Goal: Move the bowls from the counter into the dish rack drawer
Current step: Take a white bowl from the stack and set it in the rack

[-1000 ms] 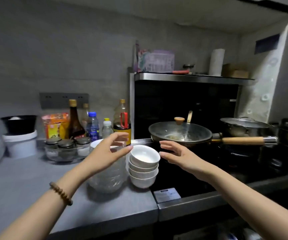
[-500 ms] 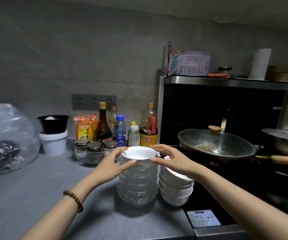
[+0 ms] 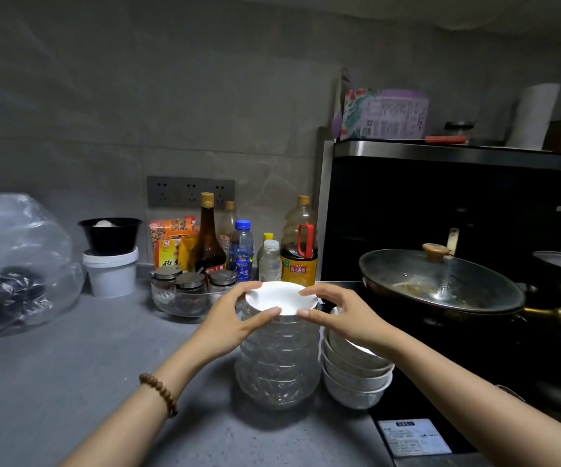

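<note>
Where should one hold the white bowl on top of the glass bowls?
Probably at its rim, from left and right, as the left hand and right hand do: the white bowl sits upright, nested in the glass bowls, leaving only the rim free.

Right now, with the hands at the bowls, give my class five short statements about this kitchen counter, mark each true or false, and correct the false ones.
1. The left hand and the right hand both grip the white bowl on top of the glass bowl stack. True.
2. The white bowl stack stands left of the glass bowl stack. False: it stands to the right, close beside it.
3. A lid covers the wok. True.
4. The black bowl sits directly on the counter. False: it sits on the white tub.
5. The bead bracelet is on the right wrist. False: it is on the left wrist.
</note>
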Demonstrator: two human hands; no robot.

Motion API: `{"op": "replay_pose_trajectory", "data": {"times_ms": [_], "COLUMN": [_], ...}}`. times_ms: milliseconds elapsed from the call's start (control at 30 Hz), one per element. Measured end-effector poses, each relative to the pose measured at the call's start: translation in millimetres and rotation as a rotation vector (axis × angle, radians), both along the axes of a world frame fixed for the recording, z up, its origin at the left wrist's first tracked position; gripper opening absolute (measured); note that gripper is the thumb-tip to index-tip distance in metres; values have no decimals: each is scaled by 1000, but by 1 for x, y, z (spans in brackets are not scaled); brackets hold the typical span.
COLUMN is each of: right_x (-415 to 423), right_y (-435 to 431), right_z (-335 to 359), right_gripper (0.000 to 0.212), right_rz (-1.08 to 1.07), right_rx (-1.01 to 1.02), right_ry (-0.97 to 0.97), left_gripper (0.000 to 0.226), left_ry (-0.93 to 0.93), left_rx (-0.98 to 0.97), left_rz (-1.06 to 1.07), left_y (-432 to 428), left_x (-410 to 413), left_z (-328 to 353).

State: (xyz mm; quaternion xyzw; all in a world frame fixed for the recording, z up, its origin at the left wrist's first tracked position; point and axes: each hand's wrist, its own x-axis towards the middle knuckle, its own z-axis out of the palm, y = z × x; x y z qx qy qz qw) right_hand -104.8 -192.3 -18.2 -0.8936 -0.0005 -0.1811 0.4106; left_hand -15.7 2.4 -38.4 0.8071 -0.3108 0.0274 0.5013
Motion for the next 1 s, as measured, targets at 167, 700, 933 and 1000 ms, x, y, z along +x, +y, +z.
{"op": "replay_pose_trajectory", "data": {"times_ms": [167,700,933,1000], "right_x": [3,19,6,-6], "right_y": [1,8,6,4], "right_z": [5,4,30,44], "right_gripper": [49,44,51,56], "right_rz": [-17,10,82,103], "right_rx": [66,164,193,136], "right_ry": [-56,-104,-173,-164], "left_gripper": [69,25,22,21], "left_ry": [-7,-48,-122,-121], "left_rx": [-99,-208,-365,-393], "left_rz": [-24,134,160,145], "left_y": [0,-13,-19,-19], "left_x": [5,25,15,8], "left_z": [12,22,50,61]}}
